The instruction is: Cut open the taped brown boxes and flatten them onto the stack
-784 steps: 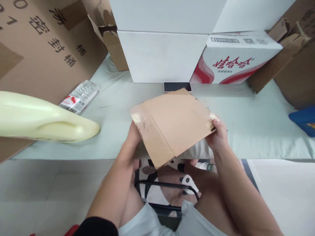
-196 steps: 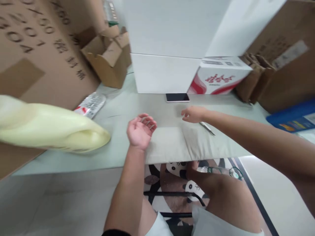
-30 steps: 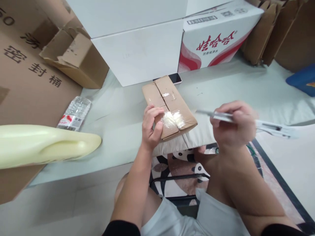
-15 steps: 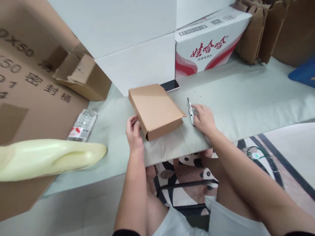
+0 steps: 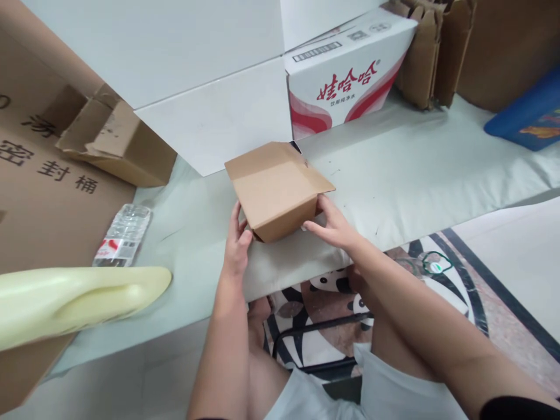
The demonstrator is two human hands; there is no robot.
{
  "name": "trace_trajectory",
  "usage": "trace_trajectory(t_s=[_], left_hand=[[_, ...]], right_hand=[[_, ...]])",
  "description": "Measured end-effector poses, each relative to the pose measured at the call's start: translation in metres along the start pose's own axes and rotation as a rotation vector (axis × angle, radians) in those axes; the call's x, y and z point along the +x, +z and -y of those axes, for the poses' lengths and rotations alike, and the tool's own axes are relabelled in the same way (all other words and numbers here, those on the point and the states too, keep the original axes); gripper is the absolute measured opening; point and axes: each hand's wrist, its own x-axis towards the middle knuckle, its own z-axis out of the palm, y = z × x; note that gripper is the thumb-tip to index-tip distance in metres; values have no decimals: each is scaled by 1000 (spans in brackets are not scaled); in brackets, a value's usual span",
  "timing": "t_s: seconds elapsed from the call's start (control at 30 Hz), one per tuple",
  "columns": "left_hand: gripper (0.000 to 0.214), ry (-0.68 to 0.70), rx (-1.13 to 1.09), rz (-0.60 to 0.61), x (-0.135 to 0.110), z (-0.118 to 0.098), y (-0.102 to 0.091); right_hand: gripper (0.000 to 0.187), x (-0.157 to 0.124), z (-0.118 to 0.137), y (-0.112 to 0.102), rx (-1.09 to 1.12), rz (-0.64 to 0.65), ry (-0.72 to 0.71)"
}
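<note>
A small brown cardboard box [image 5: 277, 195] sits near the front edge of the cloth-covered table, its lid partly raised at the back and right. My left hand [image 5: 237, 245] holds the box's left side, fingers along the wall and thumb at the front corner. At the right front corner, my right hand [image 5: 335, 226] grips the box, its fingers partly hidden behind the side flap. A small whitish bit shows by the right thumb; I cannot make out what it is. The utility knife is not clearly visible now. Behind the box, a corner of a dark phone [image 5: 297, 147] peeks out.
To the left lie a clear plastic bottle [image 5: 123, 233] and a pale yellow smooth object [image 5: 87, 300]. A white-and-red carton [image 5: 345, 87] and a white panel [image 5: 219, 116] stand behind. Folded cardboard [image 5: 431, 58] and a blue item [image 5: 529, 119] are at the right.
My right hand has left the utility knife and moved left onto the box. The box's lid has lifted at the back. The view has shifted somewhat to the right.
</note>
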Motion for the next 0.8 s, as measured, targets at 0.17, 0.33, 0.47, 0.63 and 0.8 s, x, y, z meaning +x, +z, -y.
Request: trace_trajectory(t_s=[0.17,0.33,0.47,0.63,0.8], left_hand=[[108,-45,80,-7,-3,5,-2],[106,-94,99,-18,-5,5,2],[98,-22,6,25,-4,-3,12],[83,48,40,-119,-2,-13,9],[95,-6,49,-243,-1,-25,-4]], right_hand=[[53,-1,-8,-1,3,-100,107],[57,2,-9,4,118,-146,164],[68,2,-4,4,51,-203,238],[81,-4,2,0,-33,-309,256],[71,-8,1,-2,76,-345,203]])
